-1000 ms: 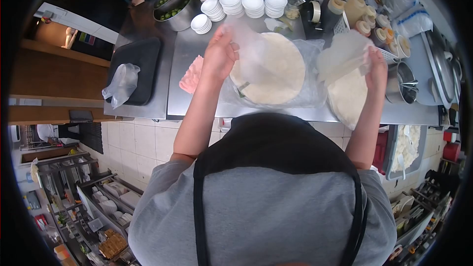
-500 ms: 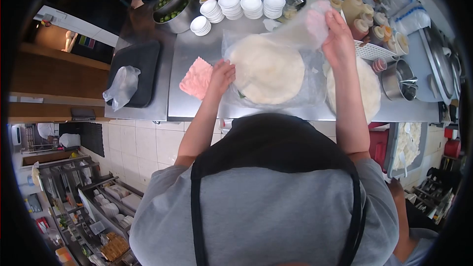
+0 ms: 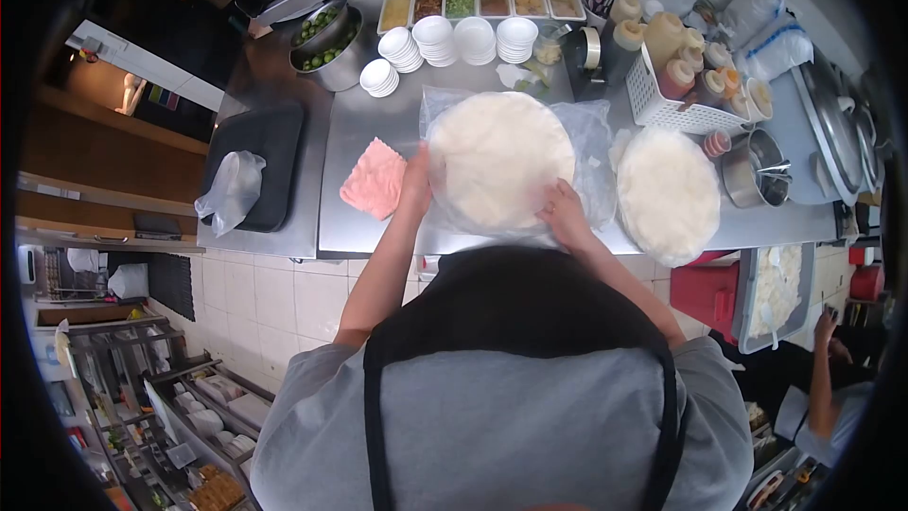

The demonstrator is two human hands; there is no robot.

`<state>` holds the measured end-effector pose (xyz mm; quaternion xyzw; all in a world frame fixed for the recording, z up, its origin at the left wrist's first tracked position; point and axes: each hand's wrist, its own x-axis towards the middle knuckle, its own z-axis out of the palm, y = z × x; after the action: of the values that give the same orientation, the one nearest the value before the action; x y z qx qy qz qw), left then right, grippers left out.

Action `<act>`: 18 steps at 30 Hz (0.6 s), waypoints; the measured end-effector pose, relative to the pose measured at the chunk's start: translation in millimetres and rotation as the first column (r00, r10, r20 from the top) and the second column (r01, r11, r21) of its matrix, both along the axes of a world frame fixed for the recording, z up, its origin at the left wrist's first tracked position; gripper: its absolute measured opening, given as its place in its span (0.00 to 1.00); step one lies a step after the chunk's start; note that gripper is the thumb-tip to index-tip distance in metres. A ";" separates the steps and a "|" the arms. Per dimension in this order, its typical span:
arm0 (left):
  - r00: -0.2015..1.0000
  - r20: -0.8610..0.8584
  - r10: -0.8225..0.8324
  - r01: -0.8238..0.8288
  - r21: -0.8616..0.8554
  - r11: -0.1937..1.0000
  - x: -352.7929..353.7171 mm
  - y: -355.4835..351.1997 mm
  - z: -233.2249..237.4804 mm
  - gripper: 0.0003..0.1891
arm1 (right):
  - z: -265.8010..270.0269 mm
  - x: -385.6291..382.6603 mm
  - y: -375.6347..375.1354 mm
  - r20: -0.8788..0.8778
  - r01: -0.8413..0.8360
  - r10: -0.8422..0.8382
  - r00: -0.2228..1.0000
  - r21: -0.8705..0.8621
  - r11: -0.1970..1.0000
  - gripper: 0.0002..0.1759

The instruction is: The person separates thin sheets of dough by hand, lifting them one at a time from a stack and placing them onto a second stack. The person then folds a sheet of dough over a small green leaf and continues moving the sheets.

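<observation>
A large pale round of dough lies flat on a clear plastic sheet on the steel counter. My left hand is at the dough's left edge, fingers stretched along it and slightly smeared by motion. At the lower right edge, my right hand has its fingers bent and pressed together on the plastic sheet by the dough. The exact hold of its fingertips is partly hidden. A pink cloth lies just left of my left hand. Farther right, another pale round of dough overhangs the counter's front edge slightly.
Stacks of white bowls and a row of ingredient trays stand behind. A white basket of sauce bottles and a steel pot are at right. A black tray sits left. Another person is at lower right.
My right hand has come down from the upper right, where it held up a translucent film, to the dough's lower right edge. My left hand has stayed by the left edge.
</observation>
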<state>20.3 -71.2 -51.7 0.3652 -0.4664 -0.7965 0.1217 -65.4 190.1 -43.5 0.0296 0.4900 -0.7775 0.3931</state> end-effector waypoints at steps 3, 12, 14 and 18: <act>0.994 0.101 -0.035 0.055 -0.201 0.978 0.9 3.9 -0.5 0.22 | -2.4 -10.0 6.1 -0.003 -0.139 0.139 0.990 -0.019 0.990 0.24; 0.974 0.225 -0.040 0.104 -0.279 0.955 -14.0 -17.2 3.9 0.23 | -21.3 -53.5 10.5 -0.626 0.247 0.017 0.780 0.333 0.910 0.23; 0.972 0.230 -0.055 0.119 -0.276 0.954 -15.5 -15.6 6.0 0.23 | -15.3 -56.3 8.5 -0.641 0.252 0.171 0.749 0.513 0.820 0.22; 0.954 0.297 -0.040 0.160 -0.391 0.907 -13.9 -9.4 10.2 0.28 | 5.2 -49.2 -4.5 -0.609 0.275 0.329 0.722 0.688 0.671 0.19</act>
<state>6.4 -80.6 -41.5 0.4165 -0.6539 -0.6257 0.0867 -114.6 185.6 -38.3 -0.1139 0.8710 -0.4551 0.1462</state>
